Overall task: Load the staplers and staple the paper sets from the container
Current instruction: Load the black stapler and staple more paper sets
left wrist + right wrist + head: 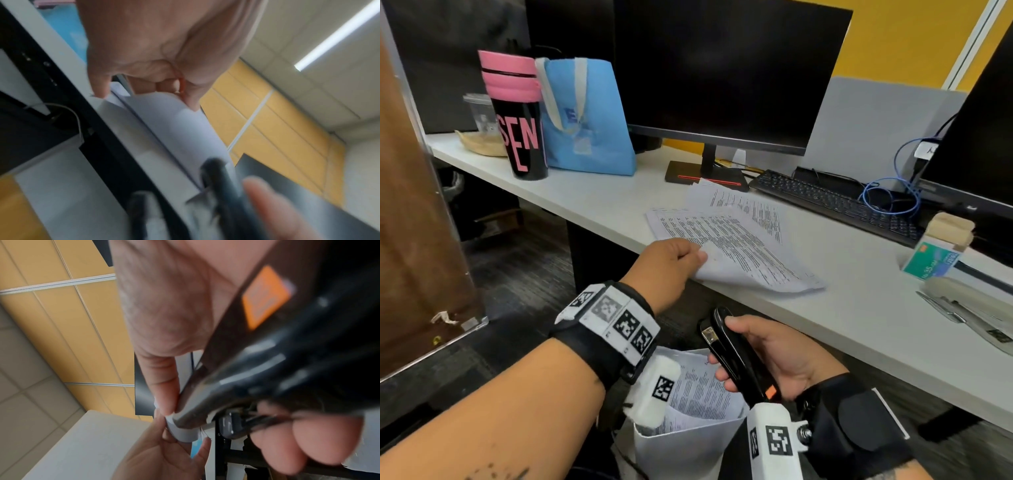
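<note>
A set of printed pages (736, 250) lies at the white desk's (859, 308) front edge, on top of another printed set. My left hand (671, 263) pinches its near corner, which curls off the edge; the left wrist view shows the bent white sheets (174, 123) under the curled fingers (164, 84). Below the desk edge my right hand (767, 356) grips a black stapler (736, 353) with an orange tag (265, 296), its nose pointing up toward that corner. A white container (688, 445) with more printed pages stands below my hands.
A green staple box (935, 260) and a second, light-coloured stapler (969, 308) lie at the desk's right. A monitor (722, 68), keyboard (835, 202), blue bag (585, 116) and a pink and black cup (517, 116) stand farther back.
</note>
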`<control>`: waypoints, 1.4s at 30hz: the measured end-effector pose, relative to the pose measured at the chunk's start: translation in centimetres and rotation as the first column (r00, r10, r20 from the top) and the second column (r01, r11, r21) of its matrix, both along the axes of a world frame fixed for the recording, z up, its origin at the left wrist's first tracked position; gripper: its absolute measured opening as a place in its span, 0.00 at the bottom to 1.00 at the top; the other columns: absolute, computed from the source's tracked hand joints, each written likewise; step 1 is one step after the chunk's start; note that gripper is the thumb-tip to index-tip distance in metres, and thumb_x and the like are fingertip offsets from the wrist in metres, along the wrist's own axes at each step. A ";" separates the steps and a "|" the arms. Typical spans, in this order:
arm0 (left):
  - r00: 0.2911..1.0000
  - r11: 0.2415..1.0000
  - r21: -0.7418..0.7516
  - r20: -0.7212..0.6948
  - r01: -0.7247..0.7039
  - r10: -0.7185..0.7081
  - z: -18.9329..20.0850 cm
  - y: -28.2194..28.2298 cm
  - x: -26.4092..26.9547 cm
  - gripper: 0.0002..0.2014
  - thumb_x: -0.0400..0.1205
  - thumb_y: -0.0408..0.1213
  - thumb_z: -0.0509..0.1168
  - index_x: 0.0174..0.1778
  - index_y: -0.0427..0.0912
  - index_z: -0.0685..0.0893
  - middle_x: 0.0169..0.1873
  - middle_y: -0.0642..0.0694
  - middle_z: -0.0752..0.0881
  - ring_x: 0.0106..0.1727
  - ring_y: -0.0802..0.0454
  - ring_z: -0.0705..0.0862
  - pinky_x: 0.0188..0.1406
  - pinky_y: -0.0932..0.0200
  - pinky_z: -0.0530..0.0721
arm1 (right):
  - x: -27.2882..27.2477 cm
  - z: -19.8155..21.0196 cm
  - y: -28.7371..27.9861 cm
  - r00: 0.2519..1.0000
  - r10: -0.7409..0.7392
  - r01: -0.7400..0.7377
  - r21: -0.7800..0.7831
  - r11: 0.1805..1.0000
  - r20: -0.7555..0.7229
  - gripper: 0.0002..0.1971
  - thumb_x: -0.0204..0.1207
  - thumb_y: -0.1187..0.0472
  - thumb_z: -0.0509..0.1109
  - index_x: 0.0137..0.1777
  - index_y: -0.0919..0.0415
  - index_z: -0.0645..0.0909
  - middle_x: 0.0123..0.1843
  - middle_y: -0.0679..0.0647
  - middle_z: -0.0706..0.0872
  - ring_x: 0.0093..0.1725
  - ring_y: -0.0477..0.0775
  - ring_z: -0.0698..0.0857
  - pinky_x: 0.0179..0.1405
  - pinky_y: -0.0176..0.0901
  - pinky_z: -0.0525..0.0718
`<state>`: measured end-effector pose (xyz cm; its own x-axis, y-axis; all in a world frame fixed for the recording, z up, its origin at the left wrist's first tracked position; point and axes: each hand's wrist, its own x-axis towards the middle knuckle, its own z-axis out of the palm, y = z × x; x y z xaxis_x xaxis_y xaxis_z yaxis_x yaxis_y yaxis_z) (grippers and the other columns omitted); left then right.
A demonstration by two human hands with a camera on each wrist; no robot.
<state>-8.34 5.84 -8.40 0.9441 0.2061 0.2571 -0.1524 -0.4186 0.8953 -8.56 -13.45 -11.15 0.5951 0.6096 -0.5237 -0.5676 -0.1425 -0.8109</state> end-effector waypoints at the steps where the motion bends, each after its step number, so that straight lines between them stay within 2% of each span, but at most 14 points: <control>1: 0.999 0.996 -0.087 -0.035 -0.003 0.000 0.2 -0.1 0.3 0.10 0.84 0.38 0.67 0.36 0.48 0.84 0.34 0.48 0.84 0.37 0.54 0.79 0.43 0.66 0.79 | 0.1 -0.2 0.1 1.000 -0.006 0.006 0.000 1.000 -0.001 0.24 0.65 0.49 0.76 0.53 0.70 0.83 0.42 0.63 0.86 0.37 0.57 0.86 0.35 0.45 0.86; 3: 0.996 0.981 -0.192 -0.085 0.003 -0.020 0.4 -0.1 0.9 0.07 0.84 0.37 0.67 0.40 0.46 0.86 0.41 0.43 0.87 0.46 0.49 0.82 0.61 0.53 0.81 | 0.2 -0.5 0.2 1.000 -0.016 0.016 0.002 1.000 -0.004 0.26 0.64 0.48 0.75 0.55 0.69 0.83 0.43 0.63 0.86 0.37 0.58 0.86 0.35 0.46 0.85; 7: 0.993 0.972 -0.236 -0.115 0.003 -0.031 0.3 -0.2 1.1 0.08 0.84 0.37 0.67 0.38 0.47 0.86 0.47 0.38 0.87 0.51 0.45 0.83 0.69 0.40 0.79 | 0.2 -0.8 0.4 1.000 -0.008 0.008 -0.006 1.000 0.007 0.26 0.65 0.48 0.75 0.56 0.68 0.83 0.44 0.63 0.87 0.37 0.58 0.86 0.35 0.46 0.85; 10: 0.994 0.968 -0.251 -0.108 0.007 -0.035 0.2 -0.4 1.0 0.09 0.84 0.37 0.66 0.39 0.48 0.86 0.45 0.40 0.86 0.50 0.46 0.82 0.66 0.45 0.79 | 0.2 -0.8 0.5 1.000 0.002 -0.002 -0.006 1.000 0.014 0.26 0.65 0.47 0.74 0.55 0.68 0.83 0.44 0.63 0.87 0.37 0.58 0.86 0.37 0.47 0.85; 13: 0.995 0.961 -0.262 -0.018 0.088 -0.096 0.2 -0.6 0.5 0.09 0.85 0.35 0.64 0.40 0.46 0.86 0.42 0.43 0.85 0.47 0.51 0.81 0.56 0.61 0.79 | 0.2 -0.8 0.4 1.000 0.004 -0.005 0.023 1.000 0.018 0.26 0.64 0.47 0.73 0.54 0.68 0.84 0.45 0.63 0.87 0.38 0.58 0.87 0.37 0.47 0.86; 15: 0.985 0.976 -0.133 0.037 0.170 -0.166 0.2 -0.4 -0.3 0.09 0.85 0.32 0.63 0.44 0.49 0.85 0.42 0.47 0.86 0.44 0.55 0.81 0.49 0.71 0.77 | 0.1 -0.7 0.2 1.000 -0.003 0.002 0.079 0.997 0.013 0.26 0.65 0.48 0.72 0.54 0.70 0.84 0.45 0.65 0.87 0.38 0.58 0.87 0.36 0.47 0.87; 18: 0.963 0.963 -0.031 0.015 0.268 -0.267 -0.6 0.0 -1.1 0.18 0.83 0.23 0.61 0.41 0.51 0.86 0.52 0.55 0.89 0.58 0.65 0.83 0.61 0.77 0.71 | 0.1 -0.2 -0.2 1.000 -0.020 0.021 0.158 0.987 -0.010 0.25 0.65 0.48 0.72 0.48 0.72 0.88 0.45 0.67 0.87 0.38 0.59 0.87 0.36 0.47 0.88; 21: 0.996 0.996 -0.076 0.083 0.044 -0.038 -2.1 0.4 -1.4 0.22 0.77 0.18 0.59 0.38 0.54 0.85 0.58 0.59 0.84 0.66 0.62 0.78 0.69 0.70 0.70 | 0.1 -0.1 -0.2 0.999 -0.022 0.029 0.182 0.983 -0.038 0.26 0.62 0.47 0.75 0.46 0.73 0.89 0.45 0.67 0.87 0.39 0.59 0.87 0.38 0.48 0.88; 23: 0.966 0.966 -0.125 0.104 -0.225 0.238 -2.8 0.4 -1.7 0.17 0.79 0.24 0.61 0.41 0.55 0.81 0.51 0.54 0.83 0.52 0.58 0.82 0.56 0.64 0.79 | 0.1 -0.1 -0.1 0.999 -0.021 0.028 0.178 0.984 -0.037 0.27 0.62 0.46 0.76 0.46 0.73 0.89 0.45 0.66 0.87 0.39 0.59 0.87 0.38 0.48 0.88; 25: 0.926 0.898 -0.245 0.000 -0.365 0.376 -3.0 0.2 -1.7 0.05 0.82 0.37 0.66 0.41 0.48 0.78 0.40 0.48 0.83 0.39 0.51 0.82 0.46 0.50 0.87 | 0.0 -0.1 0.0 0.999 -0.038 0.044 0.172 0.984 -0.038 0.25 0.65 0.46 0.75 0.46 0.73 0.89 0.44 0.66 0.86 0.38 0.59 0.87 0.37 0.48 0.89; 29: 0.923 0.866 -0.424 -0.373 -0.265 0.100 -2.9 -0.4 -0.9 0.18 0.82 0.52 0.67 0.45 0.37 0.79 0.33 0.43 0.78 0.28 0.50 0.76 0.25 0.56 0.83 | -0.2 0.1 0.7 0.992 -0.116 0.122 0.172 0.977 -0.045 0.24 0.70 0.47 0.70 0.46 0.72 0.89 0.45 0.67 0.87 0.37 0.59 0.88 0.35 0.48 0.90; 34: 0.948 0.851 -0.509 -0.316 -0.131 -0.043 -3.3 -1.0 -0.2 0.10 0.83 0.38 0.67 0.37 0.41 0.77 0.31 0.42 0.77 0.27 0.50 0.73 0.25 0.60 0.71 | 0.0 0.7 1.1 0.976 -0.212 0.218 0.186 0.958 -0.050 0.26 0.67 0.47 0.72 0.54 0.70 0.83 0.43 0.65 0.87 0.37 0.59 0.88 0.35 0.48 0.89; 38: 0.952 0.884 -0.464 -0.293 -0.061 -0.088 -3.1 -1.3 -0.5 0.05 0.83 0.34 0.66 0.44 0.37 0.80 0.36 0.37 0.80 0.29 0.51 0.76 0.22 0.61 0.71 | 0.2 1.2 1.3 0.969 -0.241 0.248 0.199 0.948 -0.059 0.27 0.66 0.47 0.72 0.56 0.70 0.82 0.42 0.64 0.87 0.36 0.59 0.88 0.33 0.48 0.88; 42: 0.959 0.900 -0.435 -0.268 -0.038 -0.089 -2.9 -1.2 -1.0 0.09 0.82 0.33 0.67 0.36 0.39 0.78 0.31 0.39 0.80 0.29 0.49 0.77 0.24 0.60 0.71 | 0.2 1.2 1.8 0.969 -0.239 0.247 0.178 0.953 -0.064 0.27 0.65 0.47 0.72 0.53 0.72 0.82 0.40 0.63 0.87 0.35 0.58 0.88 0.32 0.47 0.88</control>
